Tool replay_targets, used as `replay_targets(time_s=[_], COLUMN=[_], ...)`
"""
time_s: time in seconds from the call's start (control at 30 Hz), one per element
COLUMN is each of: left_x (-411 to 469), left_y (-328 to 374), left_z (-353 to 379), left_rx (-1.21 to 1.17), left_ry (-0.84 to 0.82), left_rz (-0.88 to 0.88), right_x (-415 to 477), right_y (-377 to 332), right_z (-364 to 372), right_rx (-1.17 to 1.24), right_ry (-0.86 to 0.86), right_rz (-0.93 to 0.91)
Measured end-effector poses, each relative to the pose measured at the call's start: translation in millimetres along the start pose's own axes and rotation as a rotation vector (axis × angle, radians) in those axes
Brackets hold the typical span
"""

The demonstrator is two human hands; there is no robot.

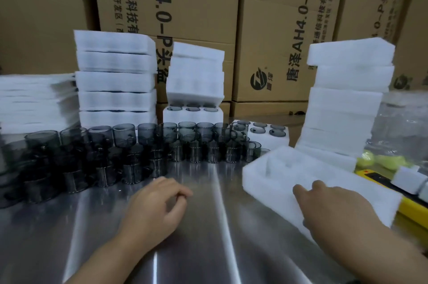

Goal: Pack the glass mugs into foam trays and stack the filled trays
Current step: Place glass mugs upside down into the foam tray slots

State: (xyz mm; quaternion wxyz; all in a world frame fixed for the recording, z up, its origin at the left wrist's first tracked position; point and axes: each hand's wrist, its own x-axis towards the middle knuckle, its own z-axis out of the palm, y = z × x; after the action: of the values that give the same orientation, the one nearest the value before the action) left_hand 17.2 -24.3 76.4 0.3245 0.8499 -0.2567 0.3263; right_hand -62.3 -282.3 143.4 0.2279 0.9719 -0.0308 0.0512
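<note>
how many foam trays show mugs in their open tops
2: the back tray, at the foot of the middle foam stack; the right tray, just right of the loose mugs. Closed stacks may hide more.

foam trays (115, 79): plain white, all stacks alike
glass mugs (125, 135): smoky grey – see-through, darker where they overlap
surface (208, 249): brushed silver with pale streaks of glare
cartons (278, 28): tan brown, black printed characters and a round black logo
flat object (412, 209): bright yellow – black panel, small red dot
</note>
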Motion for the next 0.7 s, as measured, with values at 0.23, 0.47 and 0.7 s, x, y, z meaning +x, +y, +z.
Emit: replay_targets(time_s=[0.23,0.47,0.7], left_x=[12,25,20], left_y=[-28,-45,-55], left_z=[-31,-69,-66], left_rx=[-0.352,-0.408,-0.415], left_ry=[0.315,0.358,-0.052], left_rz=[-0.334,-0.320,-0.465], right_x=[8,41,48], right_y=[-38,-74,-96], right_z=[-19,-15,-15], right_rx=[0.156,0.534,0.562], right_ry=[0.270,0.359,0.329], right_rz=[-0.241,-0.634,-0.790])
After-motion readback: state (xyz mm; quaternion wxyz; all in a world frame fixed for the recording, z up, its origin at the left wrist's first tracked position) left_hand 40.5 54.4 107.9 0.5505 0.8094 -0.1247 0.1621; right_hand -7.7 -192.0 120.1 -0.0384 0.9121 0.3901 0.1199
